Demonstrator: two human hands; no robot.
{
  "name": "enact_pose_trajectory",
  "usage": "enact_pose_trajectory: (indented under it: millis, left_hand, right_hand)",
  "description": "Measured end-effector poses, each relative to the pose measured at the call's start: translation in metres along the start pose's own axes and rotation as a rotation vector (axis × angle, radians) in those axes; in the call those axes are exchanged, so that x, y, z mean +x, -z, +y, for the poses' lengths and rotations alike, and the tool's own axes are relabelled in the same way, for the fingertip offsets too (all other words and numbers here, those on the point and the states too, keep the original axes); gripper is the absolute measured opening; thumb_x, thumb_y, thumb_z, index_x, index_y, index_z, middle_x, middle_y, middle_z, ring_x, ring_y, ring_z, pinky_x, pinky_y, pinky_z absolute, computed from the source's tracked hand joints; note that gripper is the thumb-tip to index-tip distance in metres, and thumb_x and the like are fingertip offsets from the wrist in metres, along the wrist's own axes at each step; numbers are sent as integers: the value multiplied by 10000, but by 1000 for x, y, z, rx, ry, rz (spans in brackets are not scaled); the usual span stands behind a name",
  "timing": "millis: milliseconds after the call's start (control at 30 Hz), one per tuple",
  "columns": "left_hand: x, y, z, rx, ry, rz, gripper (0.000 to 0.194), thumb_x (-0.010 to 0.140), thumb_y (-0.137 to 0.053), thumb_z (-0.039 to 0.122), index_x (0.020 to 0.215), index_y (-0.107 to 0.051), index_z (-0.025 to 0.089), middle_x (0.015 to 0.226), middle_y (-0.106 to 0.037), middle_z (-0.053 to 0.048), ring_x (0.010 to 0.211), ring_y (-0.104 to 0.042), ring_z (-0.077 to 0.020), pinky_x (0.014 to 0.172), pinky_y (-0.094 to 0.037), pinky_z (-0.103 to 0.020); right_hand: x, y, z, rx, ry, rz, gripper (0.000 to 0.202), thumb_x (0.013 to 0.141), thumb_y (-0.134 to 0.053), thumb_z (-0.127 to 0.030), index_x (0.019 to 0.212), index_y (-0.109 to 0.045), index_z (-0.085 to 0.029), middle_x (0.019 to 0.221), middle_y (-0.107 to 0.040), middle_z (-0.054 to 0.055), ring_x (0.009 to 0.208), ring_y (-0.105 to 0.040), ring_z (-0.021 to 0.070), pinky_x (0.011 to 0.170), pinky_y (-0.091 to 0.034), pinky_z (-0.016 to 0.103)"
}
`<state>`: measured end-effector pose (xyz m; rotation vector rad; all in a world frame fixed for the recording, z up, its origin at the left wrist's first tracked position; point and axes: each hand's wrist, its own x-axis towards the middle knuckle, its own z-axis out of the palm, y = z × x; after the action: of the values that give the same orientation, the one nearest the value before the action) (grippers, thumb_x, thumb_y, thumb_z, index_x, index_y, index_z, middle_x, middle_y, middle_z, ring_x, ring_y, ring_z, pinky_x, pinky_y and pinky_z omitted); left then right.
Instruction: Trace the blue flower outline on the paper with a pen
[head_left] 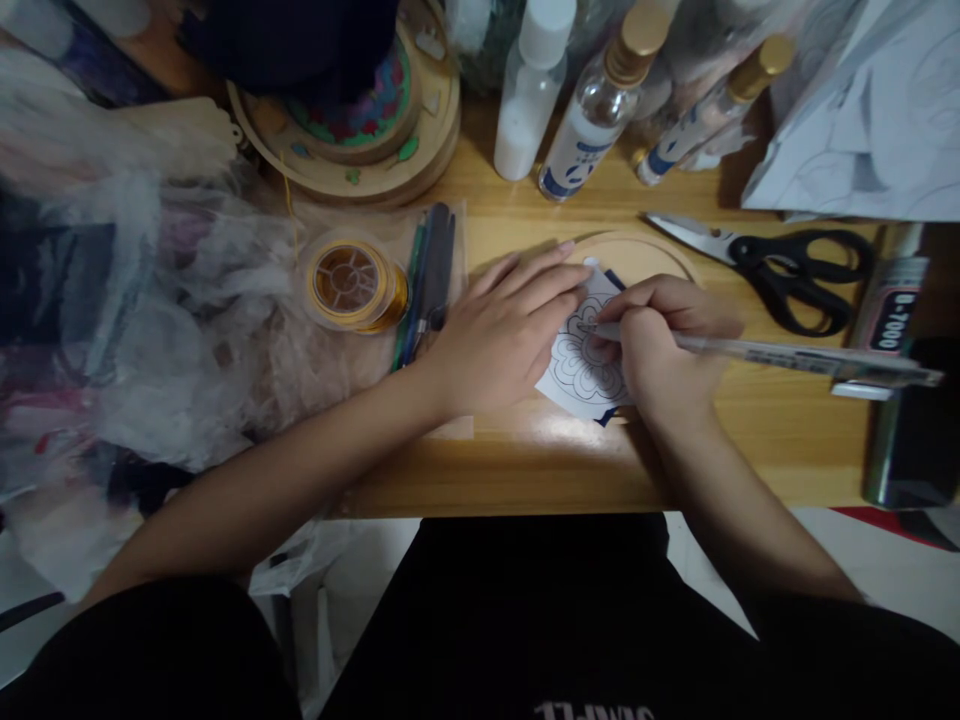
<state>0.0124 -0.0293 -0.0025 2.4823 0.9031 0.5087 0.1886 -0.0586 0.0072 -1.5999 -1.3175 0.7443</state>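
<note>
Shirt print, apparently "SIMPLE", cut off by frame; left hand flat, fingers extended, grasping nothing, laid on left edge of flower-patterned paper on desk; right hand grasping clear pen, tip at pattern; dark blue piece beneath paper, mostly hidden; tube marked "B-7000", partly behind pen; scissors beyond; gold-capped bottles farther, blue-white labels illegible

White flower-patterned paper, slanted clear pen
</note>
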Motion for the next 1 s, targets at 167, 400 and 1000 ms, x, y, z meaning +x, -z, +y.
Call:
enact_pose_trajectory:
  millis: [167,400,1000]
  left_hand:
    - [-1,-1,0,24,-31,30,411,952,-430,89,1328,-597,95,1510,-573,-125,1505,-428,-281,1216,-357,-473]
    - [-1,1,1,15,-11,8,413,947,-443,84,1329,-595,127,1520,-568,-113,1515,-416,-271,1225,-345,-484]
    - [0,2,2,-2,27,-16,429,941,-455,85,1340,-597,152,1534,-555,-108,1526,-397,-278,1241,-323,-498]
  right_hand:
    - [1,0,-1,-12,8,1,211,708,-519,-108,588,-652,-221,517,-591,-38,514,-585,124,538,-476,269]
    - [1,-1,-1,-13,13,20,201,697,-521,-107,591,-653,-214,528,-602,-31,515,-579,127,540,-467,274]
    - [1,0,-3,-22,-6,8,197,678,-510,-117,584,-649,-220,521,-619,-37,501,-568,124,516,-452,271]
